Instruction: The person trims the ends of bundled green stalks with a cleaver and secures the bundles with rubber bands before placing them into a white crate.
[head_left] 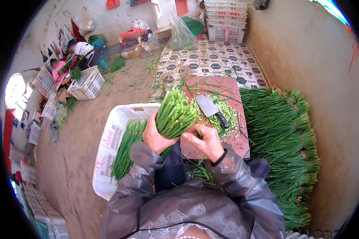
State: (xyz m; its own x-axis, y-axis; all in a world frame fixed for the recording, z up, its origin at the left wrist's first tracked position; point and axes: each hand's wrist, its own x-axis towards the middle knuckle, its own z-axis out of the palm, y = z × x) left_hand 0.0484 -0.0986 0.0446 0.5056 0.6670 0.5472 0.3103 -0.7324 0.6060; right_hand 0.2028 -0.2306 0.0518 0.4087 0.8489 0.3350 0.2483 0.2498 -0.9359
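My left hand (pixel 155 134) is wrapped round a thick bundle of garlic chives (pixel 175 114), its pale cut ends tilted up toward the far side. At the bundle's right edge, my right hand (pixel 204 141) is closed, with thumb and fingertips pinching a short green stalk (pixel 199 132). Beyond the right hand a cleaver (pixel 207 106) with a black handle lies flat on a reddish board (pixel 221 83). Chopped stalk ends (pixel 226 112) are scattered around its blade and handle. The leafy end of the held bundle is mostly hidden by my hand and sleeve.
A white plastic crate (pixel 104 159) with chive bundles (pixel 127 145) stands at my left. Tied chive bundles (pixel 283 139) are piled along the right wall. Stacked crates (pixel 226 34) stand at the back. Two people (pixel 83 48) sit at the far left near another crate (pixel 87 85).
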